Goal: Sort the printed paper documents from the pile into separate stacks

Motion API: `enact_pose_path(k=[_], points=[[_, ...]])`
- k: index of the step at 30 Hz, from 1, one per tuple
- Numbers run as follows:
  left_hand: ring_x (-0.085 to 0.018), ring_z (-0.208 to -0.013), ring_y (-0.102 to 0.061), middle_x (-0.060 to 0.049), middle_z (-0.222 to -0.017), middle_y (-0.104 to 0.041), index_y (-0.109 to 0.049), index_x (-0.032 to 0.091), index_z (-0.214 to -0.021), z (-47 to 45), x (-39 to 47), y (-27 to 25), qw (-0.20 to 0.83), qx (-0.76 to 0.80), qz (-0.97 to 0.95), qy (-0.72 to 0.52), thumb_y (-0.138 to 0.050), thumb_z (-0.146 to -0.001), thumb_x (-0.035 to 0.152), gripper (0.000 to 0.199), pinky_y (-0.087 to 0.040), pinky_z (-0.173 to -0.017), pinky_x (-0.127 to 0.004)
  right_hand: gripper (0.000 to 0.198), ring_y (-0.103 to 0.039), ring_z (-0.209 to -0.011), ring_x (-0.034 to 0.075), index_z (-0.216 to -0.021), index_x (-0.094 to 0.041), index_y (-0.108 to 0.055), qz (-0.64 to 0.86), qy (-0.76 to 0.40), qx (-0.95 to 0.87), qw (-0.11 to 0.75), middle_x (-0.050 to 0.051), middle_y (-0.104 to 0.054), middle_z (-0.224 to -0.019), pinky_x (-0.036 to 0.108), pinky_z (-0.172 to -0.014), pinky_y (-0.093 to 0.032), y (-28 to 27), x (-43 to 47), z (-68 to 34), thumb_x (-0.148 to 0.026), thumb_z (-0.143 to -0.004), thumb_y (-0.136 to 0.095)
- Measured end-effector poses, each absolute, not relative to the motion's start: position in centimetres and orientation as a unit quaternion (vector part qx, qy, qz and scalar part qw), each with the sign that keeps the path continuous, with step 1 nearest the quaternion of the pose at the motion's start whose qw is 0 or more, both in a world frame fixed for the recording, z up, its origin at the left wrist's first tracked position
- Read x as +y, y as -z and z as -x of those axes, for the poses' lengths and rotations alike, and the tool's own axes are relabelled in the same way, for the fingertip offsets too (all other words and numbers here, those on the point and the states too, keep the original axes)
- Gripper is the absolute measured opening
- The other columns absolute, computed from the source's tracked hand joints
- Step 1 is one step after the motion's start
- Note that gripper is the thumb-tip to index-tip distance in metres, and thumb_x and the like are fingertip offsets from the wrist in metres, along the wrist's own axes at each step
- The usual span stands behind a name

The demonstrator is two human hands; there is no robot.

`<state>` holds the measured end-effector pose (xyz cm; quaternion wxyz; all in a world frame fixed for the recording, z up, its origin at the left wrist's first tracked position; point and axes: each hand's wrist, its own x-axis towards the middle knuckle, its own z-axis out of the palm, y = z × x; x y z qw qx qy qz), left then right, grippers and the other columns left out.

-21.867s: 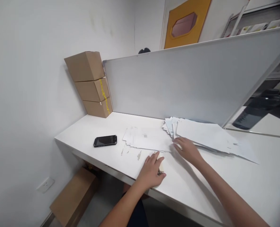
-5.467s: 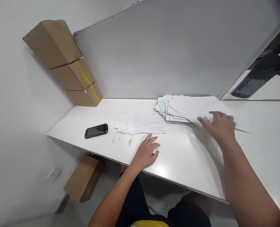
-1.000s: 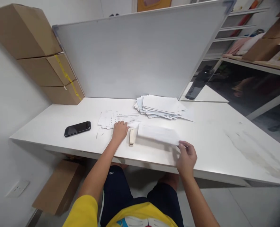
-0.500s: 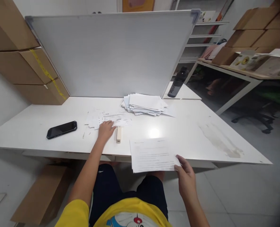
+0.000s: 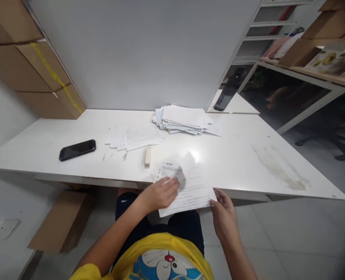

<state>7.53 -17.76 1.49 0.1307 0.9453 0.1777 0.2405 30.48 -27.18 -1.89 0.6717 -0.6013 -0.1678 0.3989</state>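
Printed sheets of paper jut over the table's front edge, their right corner pinched between the thumb and fingers of my right hand. Over their left part is my left hand, fingers closed on another printed sheet that is curled and blurred by motion. A cream stapler lies on the table just beyond my left hand. Farther back, a spread of printed sheets rests flat. Behind it to the right stands a thick, uneven stack of papers.
A black phone lies on the white table at left. Cardboard boxes are piled at the back left beside a whiteboard. A dark bottle stands at the back right, and a grey smudge marks the right side.
My left hand has come from the spread sheets toward me with a printed sheet, now over the sheets in my right hand. My right hand has kept its hold. The view has tilted down.
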Motion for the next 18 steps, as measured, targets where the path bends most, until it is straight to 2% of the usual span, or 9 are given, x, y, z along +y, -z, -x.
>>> enact_pose_path(k=[3,5,7,11,15,18], points=[[-0.024,-0.127,-0.058,-0.010,-0.123,-0.069,-0.069,0.020,-0.103,-9.3,-20.7,-0.8,0.095,0.146,-0.962,-0.210,-0.044,-0.097,0.013,0.027,-0.047,-0.110,-0.043,0.038,-0.065,-0.083,0.019,-0.093,-0.025,-0.062,0.600,-0.388,-0.131,0.688,0.001,-0.070,-0.092,0.031,-0.070,-0.055,1.6,-27.1,-29.5,-0.029,-0.058,-0.076],[-0.027,-0.129,-0.056,-0.012,-0.126,-0.068,-0.068,0.019,-0.103,-9.8,-21.5,-0.2,0.082,0.162,-0.964,-0.193,-0.046,-0.097,0.015,0.024,-0.046,-0.111,-0.046,0.039,-0.064,-0.076,0.017,-0.090,-0.024,-0.062,0.593,-0.391,-0.102,0.696,-0.001,-0.070,-0.086,0.030,-0.068,-0.054,1.7,-27.3,-28.9,-0.034,-0.056,-0.080],[-0.030,-0.133,-0.052,-0.013,-0.133,-0.064,-0.066,0.020,-0.112,-9.9,-21.5,0.4,0.087,0.186,-0.961,-0.185,-0.052,-0.095,0.020,0.022,-0.043,-0.112,-0.051,0.041,-0.064,-0.076,0.016,-0.089,-0.024,-0.063,0.577,-0.408,-0.082,0.703,-0.001,-0.071,-0.086,0.031,-0.069,-0.055,1.7,-27.6,-28.5,-0.038,-0.056,-0.082],[-0.033,-0.140,-0.042,-0.012,-0.144,-0.054,-0.055,0.022,-0.134,-9.8,-20.8,1.5,0.048,0.237,-0.954,-0.178,-0.054,-0.092,0.015,0.043,-0.037,-0.114,-0.053,0.045,-0.065,-0.082,0.019,-0.089,-0.023,-0.063,0.565,-0.439,-0.069,0.695,0.001,-0.072,-0.090,0.033,-0.072,-0.055,1.8,-27.8,-28.3,-0.041,-0.054,-0.085],[-0.032,-0.137,-0.047,-0.011,-0.144,-0.055,-0.054,0.017,-0.135,-9.6,-20.4,1.7,-0.056,0.236,-0.955,-0.170,-0.050,-0.093,0.015,0.042,-0.040,-0.112,-0.050,0.051,-0.063,-0.076,0.016,-0.086,-0.021,-0.062,0.585,-0.440,-0.060,0.678,0.000,-0.070,-0.084,0.030,-0.069,-0.053,1.9,-27.6,-28.7,-0.038,-0.047,-0.090],[-0.031,-0.137,-0.047,-0.012,-0.144,-0.054,-0.054,0.015,-0.136,-9.5,-20.6,1.5,-0.082,0.241,-0.952,-0.170,-0.052,-0.093,0.018,0.043,-0.040,-0.112,-0.049,0.052,-0.062,-0.074,0.015,-0.086,-0.021,-0.061,0.588,-0.431,-0.072,0.680,-0.001,-0.069,-0.084,0.028,-0.067,-0.052,2.3,-27.6,-29.0,-0.037,-0.046,-0.091]])
